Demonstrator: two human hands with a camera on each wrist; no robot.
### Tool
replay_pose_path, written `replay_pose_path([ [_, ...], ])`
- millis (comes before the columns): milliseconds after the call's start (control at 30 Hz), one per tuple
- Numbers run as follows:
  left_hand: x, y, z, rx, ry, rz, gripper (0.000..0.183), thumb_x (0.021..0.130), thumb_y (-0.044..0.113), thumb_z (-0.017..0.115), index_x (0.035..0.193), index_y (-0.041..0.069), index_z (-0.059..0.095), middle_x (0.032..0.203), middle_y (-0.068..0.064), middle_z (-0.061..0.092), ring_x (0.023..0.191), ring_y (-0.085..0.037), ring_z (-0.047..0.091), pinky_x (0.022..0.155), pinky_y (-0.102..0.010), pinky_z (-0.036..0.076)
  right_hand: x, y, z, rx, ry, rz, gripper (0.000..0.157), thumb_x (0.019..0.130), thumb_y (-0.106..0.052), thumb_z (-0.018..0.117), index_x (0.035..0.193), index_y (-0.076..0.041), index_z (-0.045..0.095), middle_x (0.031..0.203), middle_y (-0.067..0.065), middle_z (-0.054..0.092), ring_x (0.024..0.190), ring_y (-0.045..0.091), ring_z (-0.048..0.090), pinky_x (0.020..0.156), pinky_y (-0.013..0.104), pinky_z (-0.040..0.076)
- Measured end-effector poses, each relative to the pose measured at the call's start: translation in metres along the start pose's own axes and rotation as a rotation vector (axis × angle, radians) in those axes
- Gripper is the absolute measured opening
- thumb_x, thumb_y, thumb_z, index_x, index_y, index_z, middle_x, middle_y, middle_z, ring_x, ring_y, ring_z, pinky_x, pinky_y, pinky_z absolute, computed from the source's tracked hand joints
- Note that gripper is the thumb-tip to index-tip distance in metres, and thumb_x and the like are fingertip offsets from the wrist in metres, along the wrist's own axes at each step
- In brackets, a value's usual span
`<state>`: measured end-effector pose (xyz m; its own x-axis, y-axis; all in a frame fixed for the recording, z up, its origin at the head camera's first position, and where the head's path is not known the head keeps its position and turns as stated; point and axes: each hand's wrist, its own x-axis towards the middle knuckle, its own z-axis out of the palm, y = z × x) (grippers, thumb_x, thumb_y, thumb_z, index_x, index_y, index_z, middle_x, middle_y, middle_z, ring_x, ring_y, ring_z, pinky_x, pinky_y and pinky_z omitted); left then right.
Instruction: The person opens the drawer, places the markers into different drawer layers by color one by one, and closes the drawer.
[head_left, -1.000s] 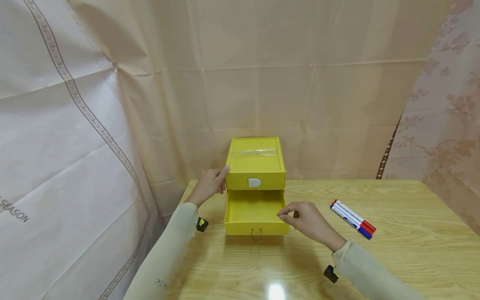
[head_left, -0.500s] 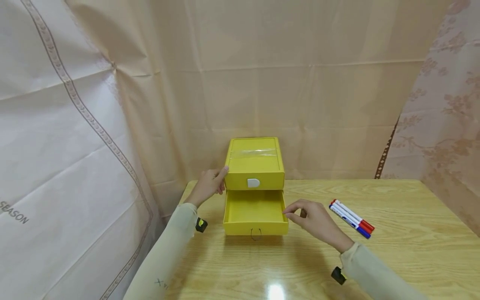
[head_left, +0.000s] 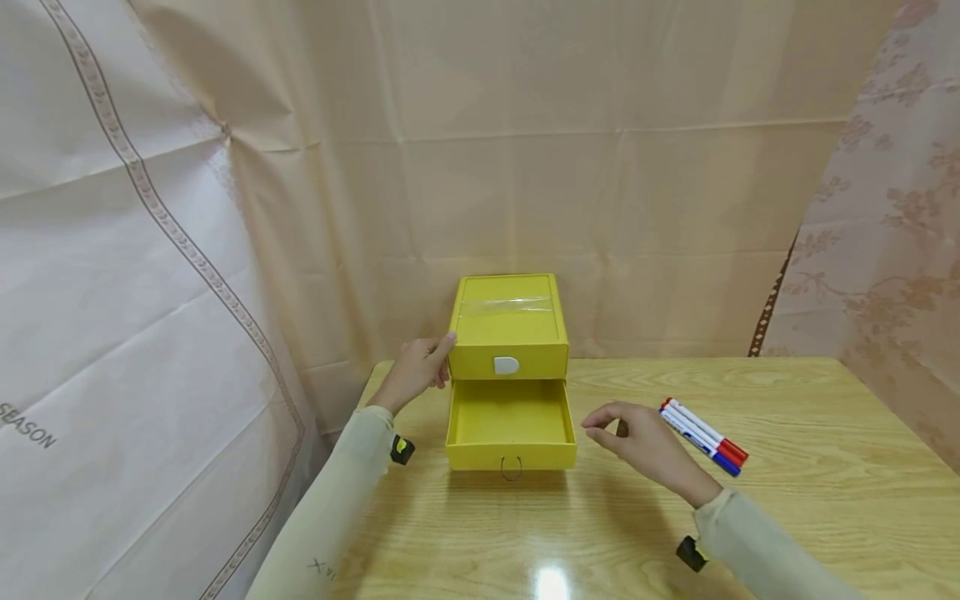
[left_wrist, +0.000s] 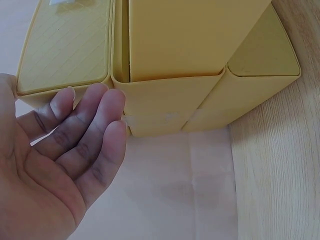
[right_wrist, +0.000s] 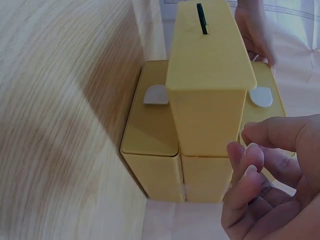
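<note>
A yellow drawer unit (head_left: pixel 510 327) stands on the table, its middle drawer (head_left: pixel 512 457) pulled out and fitted with a thin dark loop on the front. The drawer's floor is bare in the head view. My left hand (head_left: pixel 417 367) rests against the unit's upper left side, thumb at the top edge; in the left wrist view its fingers (left_wrist: pixel 112 107) lie lightly bent beside the casing. Just right of the pulled-out drawer hovers my right hand (head_left: pixel 637 442), empty, its fingers loosely curved and a small gap between thumb and forefinger.
Two red markers and one blue marker (head_left: pixel 693 433) lie side by side on the wooden table (head_left: pixel 825 517), right of my right hand. White tabs mark the top drawer (right_wrist: pixel 262 97) and the bottom drawer (right_wrist: pixel 156 95). A beige cloth (head_left: pixel 495 167) hangs behind the unit.
My right hand has moved right, from over the drawer's right edge to beside it, and its thumb and forefinger have parted slightly. The left hand and drawer stay put.
</note>
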<state>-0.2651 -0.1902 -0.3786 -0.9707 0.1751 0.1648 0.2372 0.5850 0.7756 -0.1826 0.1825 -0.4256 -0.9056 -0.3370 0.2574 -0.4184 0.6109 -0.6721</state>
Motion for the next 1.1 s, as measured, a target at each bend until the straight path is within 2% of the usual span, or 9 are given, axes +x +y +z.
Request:
replay_pose_path([
  [133,0.000,0.000,0.001,-0.012,-0.002,-0.001,0.073,0.102,0.068,0.042,0.079,0.005,0.070,0.078,-0.018,0.069,0.070,-0.034,0.067,0.074,-0.053,0.058,-0.002,0.006,-0.002,-0.010,0.000,0.018,0.006,0.095,-0.020,0.077,0.100,-0.023,0.077,0.096,-0.008,0.072,0.056,0.011,0.049,0.050,0.027,0.043],
  [233,-0.001,0.000,0.000,-0.017,0.000,-0.001,0.073,0.102,0.068,0.042,0.079,0.005,0.070,0.077,-0.018,0.069,0.069,-0.034,0.067,0.076,-0.057,0.057,-0.004,0.012,-0.003,-0.018,0.004,0.030,0.005,0.095,-0.019,0.076,0.099,-0.022,0.077,0.095,-0.007,0.072,0.055,0.011,0.049,0.050,0.027,0.043],
  [500,0.000,-0.001,0.000,0.004,-0.003,0.005,0.072,0.102,0.069,0.041,0.080,0.007,0.070,0.081,-0.021,0.070,0.067,-0.028,0.067,0.067,-0.040,0.057,-0.013,0.026,-0.011,-0.038,0.015,0.065,0.006,0.095,-0.018,0.076,0.100,-0.020,0.077,0.090,-0.008,0.071,0.054,0.011,0.047,0.049,0.027,0.042],
  [667,0.000,-0.001,0.000,0.010,-0.006,0.000,0.073,0.102,0.069,0.040,0.079,0.007,0.070,0.077,-0.015,0.069,0.068,-0.031,0.067,0.071,-0.048,0.058,-0.021,0.034,-0.017,-0.053,0.013,0.089,0.006,0.096,-0.023,0.076,0.101,-0.020,0.077,0.085,-0.009,0.069,0.053,0.011,0.046,0.048,0.027,0.041],
  [800,0.000,-0.001,0.000,0.022,0.001,0.001,0.072,0.103,0.069,0.040,0.079,0.008,0.070,0.073,-0.008,0.068,0.068,-0.029,0.067,0.068,-0.041,0.057,-0.028,0.042,-0.021,-0.065,0.036,0.086,0.004,0.095,-0.021,0.077,0.099,-0.021,0.077,0.089,-0.008,0.070,0.053,0.009,0.046,0.049,0.027,0.041],
  [900,0.001,-0.001,0.000,0.025,0.001,0.005,0.071,0.103,0.068,0.040,0.079,0.008,0.070,0.075,-0.011,0.069,0.066,-0.026,0.067,0.066,-0.038,0.057,-0.034,0.048,-0.023,-0.078,0.047,0.099,0.004,0.095,-0.022,0.077,0.099,-0.021,0.077,0.090,-0.006,0.072,0.052,0.008,0.045,0.048,0.027,0.041],
  [1100,0.002,-0.002,0.000,0.022,-0.006,0.027,0.070,0.103,0.068,0.039,0.080,0.009,0.070,0.078,-0.014,0.071,0.066,-0.026,0.067,0.067,-0.040,0.057,-0.041,0.060,-0.028,-0.088,0.043,0.152,0.006,0.094,-0.022,0.078,0.099,-0.018,0.077,0.090,-0.003,0.072,0.053,0.009,0.046,0.048,0.027,0.041],
])
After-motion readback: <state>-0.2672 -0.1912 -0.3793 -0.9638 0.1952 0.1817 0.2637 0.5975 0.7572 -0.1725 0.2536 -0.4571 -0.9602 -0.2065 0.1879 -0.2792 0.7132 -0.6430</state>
